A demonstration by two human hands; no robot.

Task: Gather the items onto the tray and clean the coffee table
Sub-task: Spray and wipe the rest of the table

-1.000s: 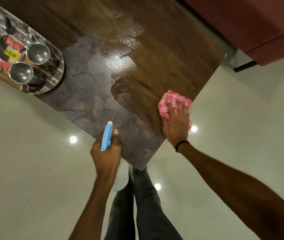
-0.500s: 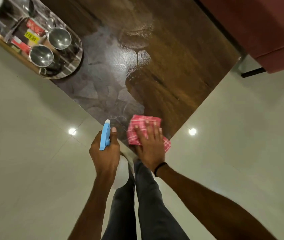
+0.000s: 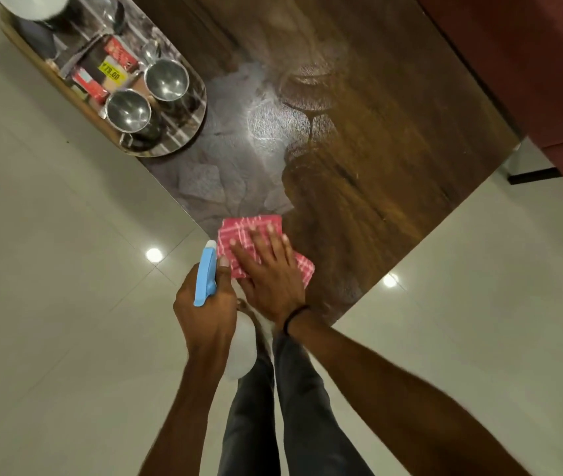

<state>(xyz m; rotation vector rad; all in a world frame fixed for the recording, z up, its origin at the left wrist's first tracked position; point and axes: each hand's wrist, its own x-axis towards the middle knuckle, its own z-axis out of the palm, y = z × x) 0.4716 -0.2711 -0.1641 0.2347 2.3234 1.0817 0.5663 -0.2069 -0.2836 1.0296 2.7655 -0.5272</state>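
Glossy wet wooden table, checked cloth, shiny metal cups.

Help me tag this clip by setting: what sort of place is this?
Probably a home living room: a low wooden coffee table stands on pale glossy floor tiles, with a reddish sofa beside it and a tray of steel cups.

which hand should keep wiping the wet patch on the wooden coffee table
Right. The right hand lies flat on the pink checked cloth at the near corner of the wooden coffee table; the left hand is busy gripping the blue-topped spray bottle.
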